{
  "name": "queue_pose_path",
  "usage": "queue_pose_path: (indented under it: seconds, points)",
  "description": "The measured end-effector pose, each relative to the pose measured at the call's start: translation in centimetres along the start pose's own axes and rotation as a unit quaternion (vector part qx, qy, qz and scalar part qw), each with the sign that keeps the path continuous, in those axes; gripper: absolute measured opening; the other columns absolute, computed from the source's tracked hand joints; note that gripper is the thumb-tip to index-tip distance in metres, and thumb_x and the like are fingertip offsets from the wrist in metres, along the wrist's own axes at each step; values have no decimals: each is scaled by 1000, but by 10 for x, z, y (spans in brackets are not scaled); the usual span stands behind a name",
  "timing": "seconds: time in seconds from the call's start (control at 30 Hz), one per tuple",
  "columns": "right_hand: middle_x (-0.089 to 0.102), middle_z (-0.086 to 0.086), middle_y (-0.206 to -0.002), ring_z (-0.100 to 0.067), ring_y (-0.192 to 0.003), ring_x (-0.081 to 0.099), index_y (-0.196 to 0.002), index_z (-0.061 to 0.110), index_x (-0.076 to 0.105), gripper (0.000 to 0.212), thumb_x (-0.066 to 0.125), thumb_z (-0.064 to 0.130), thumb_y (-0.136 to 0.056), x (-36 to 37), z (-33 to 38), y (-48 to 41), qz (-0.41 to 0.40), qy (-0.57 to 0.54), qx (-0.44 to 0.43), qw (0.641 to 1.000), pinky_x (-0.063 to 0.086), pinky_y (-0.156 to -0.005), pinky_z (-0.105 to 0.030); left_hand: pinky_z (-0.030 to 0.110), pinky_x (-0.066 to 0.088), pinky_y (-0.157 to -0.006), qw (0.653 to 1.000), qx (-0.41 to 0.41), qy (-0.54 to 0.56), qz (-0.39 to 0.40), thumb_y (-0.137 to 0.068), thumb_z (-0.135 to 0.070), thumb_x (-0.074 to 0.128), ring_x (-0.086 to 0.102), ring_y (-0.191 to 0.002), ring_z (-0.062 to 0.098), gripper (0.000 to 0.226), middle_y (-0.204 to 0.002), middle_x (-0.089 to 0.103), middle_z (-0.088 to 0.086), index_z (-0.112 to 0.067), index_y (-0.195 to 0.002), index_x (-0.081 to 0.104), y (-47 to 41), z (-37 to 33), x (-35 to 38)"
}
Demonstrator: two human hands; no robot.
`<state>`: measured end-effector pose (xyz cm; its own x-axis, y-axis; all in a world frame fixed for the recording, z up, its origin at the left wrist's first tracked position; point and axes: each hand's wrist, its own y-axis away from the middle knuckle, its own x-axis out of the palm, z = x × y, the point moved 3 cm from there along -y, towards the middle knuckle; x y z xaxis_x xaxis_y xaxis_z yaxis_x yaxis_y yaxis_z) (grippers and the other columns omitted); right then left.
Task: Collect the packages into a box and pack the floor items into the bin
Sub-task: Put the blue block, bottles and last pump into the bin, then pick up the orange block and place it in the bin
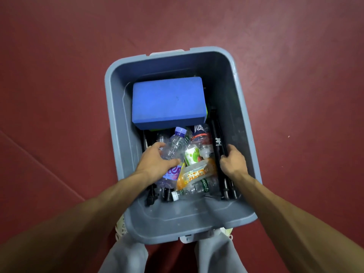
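A grey plastic bin stands on the red floor right in front of me. Inside it, a blue foam block lies at the far end over something green. Several plastic bottles are piled at the near end. My left hand grips a clear bottle with a purple cap and label. My right hand holds a folded black tripod that lies along the bin's right wall. An orange-label bottle lies between my hands.
Red floor surrounds the bin on all sides. My grey trouser legs and pale shoes sit at the bin's near edge. Another black folded stand lies along the bin's left side, partly under the bottles.
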<state>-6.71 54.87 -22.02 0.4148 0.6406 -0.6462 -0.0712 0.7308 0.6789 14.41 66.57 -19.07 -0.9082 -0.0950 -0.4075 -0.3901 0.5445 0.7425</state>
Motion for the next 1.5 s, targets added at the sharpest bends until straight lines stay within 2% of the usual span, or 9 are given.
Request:
queue_pose_path:
  seconds: [0.17, 0.3, 0.4, 0.43, 0.6, 0.87, 1.2, 1.33, 1.5]
  points:
    - [56, -12, -134, -26, -121, 54, -134, 8, 51, 45, 50, 7, -90, -6, 13, 6, 12, -12, -49, 999, 38, -94, -22, 30, 41, -99, 994, 54, -91, -9, -67, -35, 82, 52, -116, 20, 81, -125, 50, 2, -21, -138, 44, 1, -3, 2]
    - [61, -7, -130, -21, -118, 56, -131, 11, 55, 42, 52, 9, -89, -16, 17, 13, 2, -46, -43, 998, 34, -89, -19, 34, 34, -112, 988, 79, -106, 79, -70, -47, 78, 41, -131, 17, 98, -148, 35, -2, -29, -150, 23, 5, -16, 12]
    - [62, -7, -129, -21, -117, 57, -130, 11, 56, 42, 54, 11, -88, -25, 22, 32, 18, -41, -33, 998, 36, -91, -21, 0, 44, -73, 985, 86, -124, 88, -80, -31, 72, 54, -96, 6, 77, -144, 39, 3, -23, -146, 33, 19, -23, 3]
    - [61, -7, -130, -21, -117, 57, -130, 11, 55, 41, 55, 13, -89, -29, 25, 41, 24, -44, -25, 998, 37, -93, -23, -1, 42, -61, 984, 86, -129, 85, -82, -25, 71, 53, -85, 4, 69, -140, 42, 4, -22, -143, 39, 25, -26, -6]
    - [64, -5, -125, -17, -105, 59, -127, 13, 57, 39, 57, 16, -89, -57, 68, 95, 21, -80, 3, 997, 38, -86, -22, 22, 43, -77, 988, 80, -121, 55, -86, -20, 62, 57, -89, 15, 44, -124, 57, 8, -20, -129, 55, 61, -55, -88]
    - [63, 1, -113, -16, -99, 59, -127, 18, 55, 37, 56, 19, -90, -98, 198, 226, 13, -163, -31, 986, 48, -88, -32, 19, 38, -71, 990, 93, -101, 21, -84, -14, 60, 56, -82, 14, 29, -90, 64, -3, -15, -113, 64, 154, -101, -219]
    - [62, -1, -110, -19, -95, 60, -130, 14, 54, 40, 57, 20, -91, -114, 298, 407, 36, -160, -90, 982, 48, -95, -38, 28, 43, -87, 996, 80, 7, -47, -83, -18, 64, 59, -89, 16, 12, -93, 66, 0, -22, -94, 66, 310, -73, -373]
    - [64, -7, -117, -19, -98, 59, -126, 14, 57, 38, 57, 18, -88, -105, 334, 486, 42, -157, -138, 977, 47, -99, -43, 30, 44, -93, 990, 98, 45, -87, -84, -17, 64, 58, -89, 16, 12, -92, 66, 3, -20, -95, 66, 396, -45, -434]
    - [61, -5, -101, -19, -91, 58, -123, 9, 60, 36, 60, 18, -88, -78, 406, 560, 86, -107, -215, 967, 49, -97, -43, 33, 43, -100, 978, 71, 106, -163, -85, -21, 64, 62, -102, 21, 16, -106, 68, 4, -20, -100, 68, 488, 3, -520]
